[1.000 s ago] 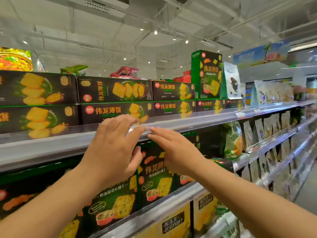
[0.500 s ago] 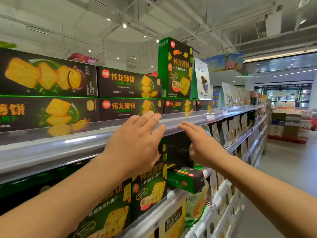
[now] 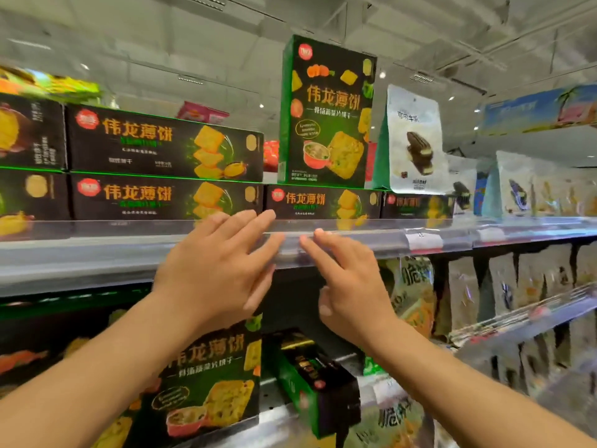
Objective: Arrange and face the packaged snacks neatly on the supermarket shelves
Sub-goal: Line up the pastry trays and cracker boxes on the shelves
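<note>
left hand (image 3: 213, 270), right hand (image 3: 350, 279): both empty, fingers straight | tall green upright cardboard cracker box (image 3: 326, 114) above them: light, stiff, tippy; hold its sides

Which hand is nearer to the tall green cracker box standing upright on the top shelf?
The right hand. It reaches just below the upright green cracker box, at the shelf edge beneath it; the left hand is below and further left.

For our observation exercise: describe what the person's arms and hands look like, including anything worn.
Both forearms are bare up to the frame edge, no sleeves showing. The left hand and right hand wear no gloves, rings, watch or bracelets. Fingernails look short and unpainted.
</note>
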The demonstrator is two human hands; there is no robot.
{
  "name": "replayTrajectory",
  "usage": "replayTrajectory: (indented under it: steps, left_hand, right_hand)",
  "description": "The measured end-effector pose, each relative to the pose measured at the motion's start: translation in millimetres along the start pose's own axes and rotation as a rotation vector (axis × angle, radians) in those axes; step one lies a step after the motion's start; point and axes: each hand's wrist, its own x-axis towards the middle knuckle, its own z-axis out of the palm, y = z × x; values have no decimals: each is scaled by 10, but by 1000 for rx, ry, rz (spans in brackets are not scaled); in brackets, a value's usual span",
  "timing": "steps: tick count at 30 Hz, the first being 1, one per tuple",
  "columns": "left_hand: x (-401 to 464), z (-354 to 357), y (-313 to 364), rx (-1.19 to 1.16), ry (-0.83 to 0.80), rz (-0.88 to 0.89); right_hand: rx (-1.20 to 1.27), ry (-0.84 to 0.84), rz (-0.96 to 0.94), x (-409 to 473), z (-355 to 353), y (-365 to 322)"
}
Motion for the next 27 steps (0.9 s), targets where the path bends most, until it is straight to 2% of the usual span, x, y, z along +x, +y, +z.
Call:
replayTrajectory:
  steps: [5, 12, 15, 17, 21, 24, 27]
  left_hand:
    - [23, 11, 85, -19, 37, -61]
    - [115, 74, 266, -72, 183, -192]
    - [175, 83, 321, -103, 234, -252]
    - [189, 81, 340, -119, 251, -265]
    - [196, 50, 360, -118, 238, -285]
    - [218, 35, 394, -126, 235, -309]
    - [215, 34, 401, -142, 219, -325]
  right_hand:
    - [64, 35, -4, -15, 36, 55]
    - [32, -64, -71, -28, -32, 138]
    - [160, -52, -133, 64, -150, 282]
    - [330, 28, -47, 224, -276, 437]
    - [569, 198, 321, 830, -520, 863]
    - [670, 108, 531, 1299, -559, 1142]
    - [824, -33, 616, 1540, -446, 1260]
